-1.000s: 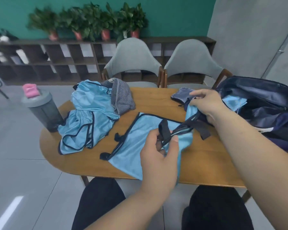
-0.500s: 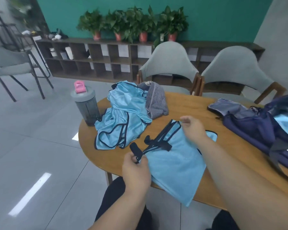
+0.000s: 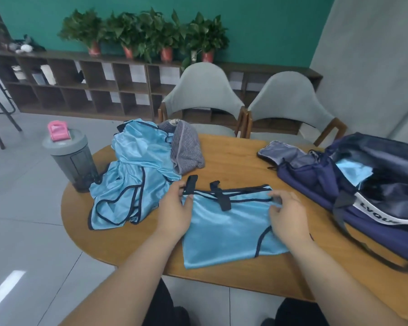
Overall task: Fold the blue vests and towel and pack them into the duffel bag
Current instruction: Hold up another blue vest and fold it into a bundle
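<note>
Nearest lies one vest, spread flat on the table, its hem reaching the near edge and its strapped top edge pointing away from the person. Both hands sit at that top edge, one at each corner, so its line runs left to right between them. The left hand pinches a black strap at the left corner between thumb and fingers. The right hand has its fingers curled over the right corner, but blur hides whether they grasp the cloth or only rest on it.

The fold, I judge, turns on this: the body of the vest lies toward the person from both sets of fingers, so either a corner crosses sideways or the top comes down toward the hem.

Further left a pile of unfolded vests touches the left hand's side, with the towel bunched behind it. The bag stands open to the right — nearer the right hand — with blue cloth inside; its far end is cut off by the frame.
</note>
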Demonstrator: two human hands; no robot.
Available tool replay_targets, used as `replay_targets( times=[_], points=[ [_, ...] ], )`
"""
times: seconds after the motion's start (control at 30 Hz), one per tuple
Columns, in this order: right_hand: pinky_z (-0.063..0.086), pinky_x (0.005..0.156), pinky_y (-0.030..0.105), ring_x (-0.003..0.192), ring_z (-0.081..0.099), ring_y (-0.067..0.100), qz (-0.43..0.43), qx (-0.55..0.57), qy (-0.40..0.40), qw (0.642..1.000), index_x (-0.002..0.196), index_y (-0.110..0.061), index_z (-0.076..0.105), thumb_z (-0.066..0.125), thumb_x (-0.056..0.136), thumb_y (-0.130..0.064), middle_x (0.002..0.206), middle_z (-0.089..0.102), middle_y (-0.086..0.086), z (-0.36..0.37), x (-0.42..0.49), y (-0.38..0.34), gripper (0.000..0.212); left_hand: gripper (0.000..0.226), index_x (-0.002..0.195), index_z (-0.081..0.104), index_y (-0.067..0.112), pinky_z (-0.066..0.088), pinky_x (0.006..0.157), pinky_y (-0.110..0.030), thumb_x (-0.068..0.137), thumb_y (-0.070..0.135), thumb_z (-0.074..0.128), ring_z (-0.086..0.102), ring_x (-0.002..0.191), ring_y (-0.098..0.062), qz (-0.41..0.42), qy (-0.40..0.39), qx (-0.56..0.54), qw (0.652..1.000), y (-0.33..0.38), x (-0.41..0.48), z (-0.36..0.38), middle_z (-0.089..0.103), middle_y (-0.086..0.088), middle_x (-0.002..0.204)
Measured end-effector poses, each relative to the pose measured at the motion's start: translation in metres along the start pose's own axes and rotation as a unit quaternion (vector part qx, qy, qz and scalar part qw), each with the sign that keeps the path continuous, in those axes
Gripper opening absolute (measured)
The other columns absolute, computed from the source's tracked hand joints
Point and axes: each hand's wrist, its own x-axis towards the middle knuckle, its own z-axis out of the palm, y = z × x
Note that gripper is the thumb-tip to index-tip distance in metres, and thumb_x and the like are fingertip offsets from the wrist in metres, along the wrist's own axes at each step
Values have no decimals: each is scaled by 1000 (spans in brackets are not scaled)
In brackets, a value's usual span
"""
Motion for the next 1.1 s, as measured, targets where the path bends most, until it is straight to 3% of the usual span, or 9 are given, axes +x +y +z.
replay_targets(
  times=[0.13, 0.23, 0.33, 0.43, 0.53, 0.7, 0.83, 1.0, 1.1],
  points=[
    [43, 90, 29, 109, 59, 20, -16, -63, -1, 998, 120, -24, 69, 76, 88, -10, 117, 62, -4, -29, 17, 21, 35, 31, 129, 61, 26, 54, 89, -32, 100, 21, 69, 65, 95, 0, 19, 0, 11, 1000, -6, 11, 5, 72, 14, 107],
    [45, 87, 27, 99, 62, 14, -17, -72, -82, 994, 129, -25, 68, 82, 87, -21, 113, 63, -8, -33, 36, 32, 44, 28, 121, 59, 34, 54, 81, -30, 99, 20, 69, 64, 86, 2, 28, 14, 9, 999, -8, 10, 8, 70, 19, 97],
    [44, 83, 26, 91, 60, 11, -22, -92, -142, 985, 135, -26, 66, 82, 88, -31, 108, 63, -8, -27, 54, 33, 50, 29, 129, 60, 25, 51, 81, -30, 100, 24, 69, 63, 87, 2, 12, 29, 20, 999, -10, 11, 6, 68, 16, 96],
    [47, 74, 27, 87, 62, 8, -11, -86, -157, 984, 128, -28, 71, 79, 90, -36, 98, 65, -12, -23, 68, 33, 39, 32, 132, 60, 22, 49, 81, -30, 101, 26, 67, 60, 90, 1, -5, 46, 30, 998, -12, 11, 5, 65, 13, 98],
    [54, 74, 32, 81, 64, 10, 12, -79, -175, 981, 114, -36, 73, 79, 91, -39, 90, 67, -9, -20, 75, 32, 24, 30, 131, 60, 22, 52, 81, -33, 102, 28, 67, 61, 88, 0, -12, 56, 38, 998, -12, 12, 6, 64, 13, 97],
    [50, 70, 33, 83, 63, 13, 52, -37, -157, 986, 96, -34, 68, 77, 91, -40, 90, 65, -7, -16, 76, 32, 12, 25, 127, 62, 24, 55, 82, -37, 102, 30, 65, 63, 87, -2, -22, 60, 28, 998, -11, 14, 8, 66, 11, 95],
    [39, 62, 30, 79, 59, 12, 76, -7, -112, 991, 87, -30, 62, 70, 96, -42, 82, 62, -7, -14, 73, 32, 18, 19, 118, 60, 29, 57, 73, -38, 101, 31, 66, 66, 76, -11, -31, 64, -1, 997, -11, 14, 7, 67, 6, 90],
    [50, 69, 37, 81, 63, 19, 93, -72, -96, 988, 84, -28, 61, 66, 95, -34, 81, 67, -6, -7, 70, 26, 13, 18, 103, 55, 19, 53, 70, -35, 97, 22, 72, 62, 70, -10, -42, 86, 10, 995, -4, 16, 10, 63, 5, 84],
    [49, 72, 37, 95, 63, 29, 84, -160, -80, 980, 99, -27, 61, 62, 95, -35, 99, 68, 1, -4, 62, 18, 9, 19, 96, 55, 19, 48, 70, -33, 94, 16, 74, 62, 75, -14, -38, 84, 37, 995, -1, 22, 14, 62, 5, 86]
  ],
)
